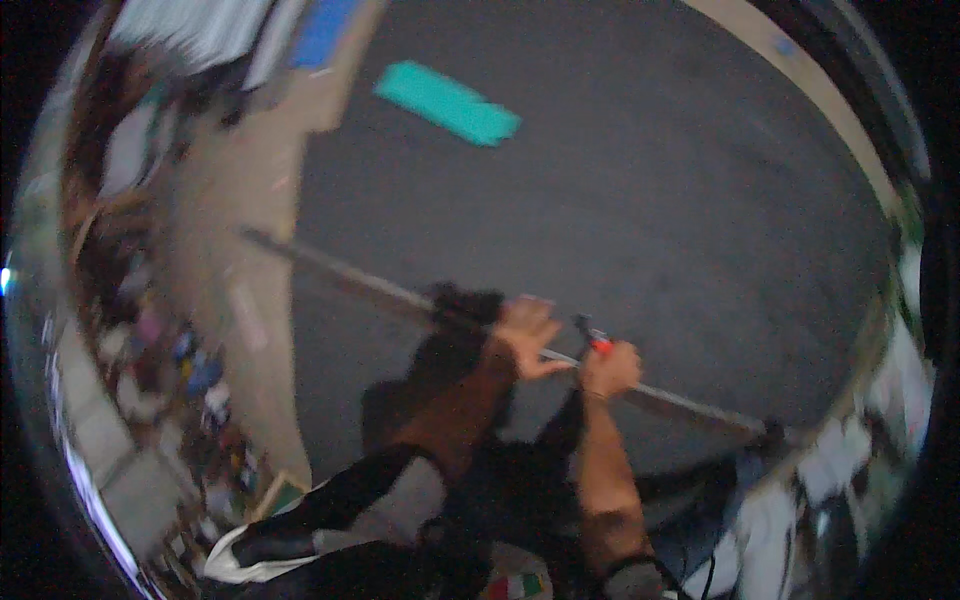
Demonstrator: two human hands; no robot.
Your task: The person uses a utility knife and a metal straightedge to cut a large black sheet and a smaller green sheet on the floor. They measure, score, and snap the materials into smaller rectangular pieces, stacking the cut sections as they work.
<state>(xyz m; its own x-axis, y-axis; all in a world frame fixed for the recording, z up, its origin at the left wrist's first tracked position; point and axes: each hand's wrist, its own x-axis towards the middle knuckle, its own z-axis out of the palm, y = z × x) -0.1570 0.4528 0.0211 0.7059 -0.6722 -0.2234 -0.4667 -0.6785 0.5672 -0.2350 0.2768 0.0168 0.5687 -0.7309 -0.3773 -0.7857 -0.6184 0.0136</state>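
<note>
Dark sheet (640, 200), long bar (558, 357) running kinda far-left to near-right under spread left hand (525, 337), right hand (612, 371) clenched round red tool (600, 345)

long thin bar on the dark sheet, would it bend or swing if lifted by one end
The bar is probably stiff, as it runs nearly straight across the dark sheet. Its great length would likely make it swing or dip. Its narrow look suggests modest weight, though blur hides the material.
</note>
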